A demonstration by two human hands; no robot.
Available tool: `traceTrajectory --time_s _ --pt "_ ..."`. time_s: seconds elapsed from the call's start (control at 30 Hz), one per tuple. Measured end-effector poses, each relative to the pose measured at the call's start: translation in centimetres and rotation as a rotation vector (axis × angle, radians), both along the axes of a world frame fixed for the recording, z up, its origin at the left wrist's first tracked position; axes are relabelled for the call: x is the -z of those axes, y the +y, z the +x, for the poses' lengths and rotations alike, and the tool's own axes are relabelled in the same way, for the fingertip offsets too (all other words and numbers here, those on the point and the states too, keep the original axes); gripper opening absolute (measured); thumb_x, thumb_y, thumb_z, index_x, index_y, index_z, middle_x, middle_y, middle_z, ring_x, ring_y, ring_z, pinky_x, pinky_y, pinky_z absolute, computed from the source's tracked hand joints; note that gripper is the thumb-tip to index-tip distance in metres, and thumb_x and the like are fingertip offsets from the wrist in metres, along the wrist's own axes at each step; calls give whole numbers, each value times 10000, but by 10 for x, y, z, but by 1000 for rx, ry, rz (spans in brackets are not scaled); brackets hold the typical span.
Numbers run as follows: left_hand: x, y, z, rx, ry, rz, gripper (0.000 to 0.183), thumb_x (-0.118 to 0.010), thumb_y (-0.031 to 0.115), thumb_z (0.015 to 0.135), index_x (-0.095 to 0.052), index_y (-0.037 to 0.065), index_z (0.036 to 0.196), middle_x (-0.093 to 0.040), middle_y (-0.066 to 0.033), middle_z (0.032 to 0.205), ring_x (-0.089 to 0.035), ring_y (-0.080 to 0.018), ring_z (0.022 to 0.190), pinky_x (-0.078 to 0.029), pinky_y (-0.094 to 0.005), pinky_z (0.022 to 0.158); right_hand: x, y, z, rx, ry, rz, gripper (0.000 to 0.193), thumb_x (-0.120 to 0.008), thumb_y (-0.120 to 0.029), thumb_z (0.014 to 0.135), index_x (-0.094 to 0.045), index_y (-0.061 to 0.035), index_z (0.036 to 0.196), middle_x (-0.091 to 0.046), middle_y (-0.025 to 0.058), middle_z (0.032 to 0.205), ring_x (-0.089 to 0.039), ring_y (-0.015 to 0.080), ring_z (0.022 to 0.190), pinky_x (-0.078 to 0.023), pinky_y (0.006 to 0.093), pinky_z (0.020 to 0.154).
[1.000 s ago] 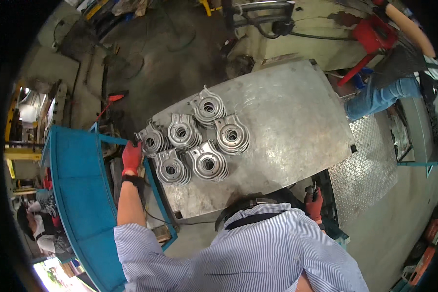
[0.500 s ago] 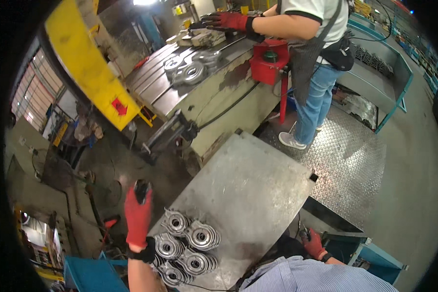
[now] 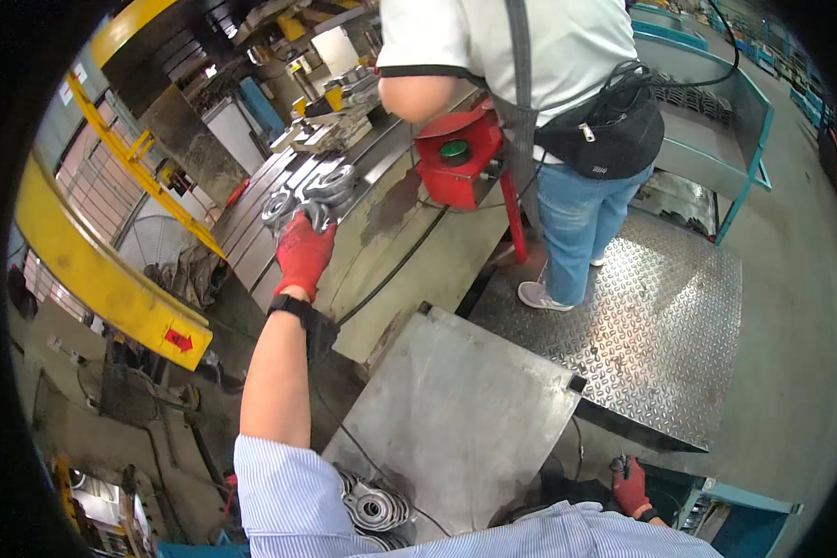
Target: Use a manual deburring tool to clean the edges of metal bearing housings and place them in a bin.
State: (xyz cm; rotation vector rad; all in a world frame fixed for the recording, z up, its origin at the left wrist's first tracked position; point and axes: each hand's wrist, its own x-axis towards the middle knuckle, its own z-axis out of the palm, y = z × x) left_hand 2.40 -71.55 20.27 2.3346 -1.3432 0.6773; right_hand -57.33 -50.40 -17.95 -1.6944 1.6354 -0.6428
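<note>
My left hand [image 3: 304,255], in a red glove, is stretched far forward to the slotted machine bed. Its fingers close around the near edge of a stack of shiny ring-shaped metal parts [image 3: 317,217]; the fingertips are partly hidden. Two similar stacks lie just beyond, one of them a group of metal rings [image 3: 331,182]. Low on the right, my right hand [image 3: 630,485], also red-gloved, is beside a blue bin [image 3: 758,521] with its fingers curled. Whatever is in it is too small and dark to make out. More stacked ring parts [image 3: 374,505] sit on the metal table [image 3: 456,400], partly behind my left sleeve.
A co-worker [image 3: 567,112] stands on the checkered steel platform [image 3: 642,325], close to a red control box [image 3: 456,158] with a green button. A yellow curved machine guard [image 3: 102,270] rises at the left. A thin cable crosses the table. A teal container [image 3: 707,149] of metal parts stands behind.
My left hand has gone from beside the table forward to the stack on the machine bed. My view has shifted. The co-worker's hands have passed out of sight.
</note>
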Motion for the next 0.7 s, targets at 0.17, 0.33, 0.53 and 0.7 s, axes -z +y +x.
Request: traceTrajectory --time_s 0.17,0.33,0.53,0.7 --pt "5 -47 25 -219 0 299 765 -612 489 742 -371 -16 1263 -592 -194 1090 -575 -350 986 -415 -445 865 9 -3 -14 63 60 74 387 -590 -180 782 -503 36 1090 -594 251 882 -561 423 827 -446 461 711" --pt "19 -63 41 -285 -117 421 894 -623 517 726 -265 -26 1339 -564 -233 1119 -489 -388 1106 -366 -446 917 28 12 -24 127 104 113 444 -595 -189 776 -470 30 1142 -565 267 972 -529 416 925 -416 471 783" --pt "17 -43 37 -187 -245 520 976 -709 494 637 -281 -42 1332 -561 -153 1162 -484 -357 1093 -372 -423 900 12 7 -18 118 6 180 398 -595 -169 770 -493 30 1099 -567 269 953 -533 427 911 -432 454 783" --pt "29 -16 28 78 -357 196 859 -738 281 615 -319 -31 1298 -557 -231 1084 -542 -373 977 -385 -486 897 -7 -9 3 51 -36 4 327 -583 -166 786 -531 45 1031 -590 266 937 -552 432 897 -455 430 764"
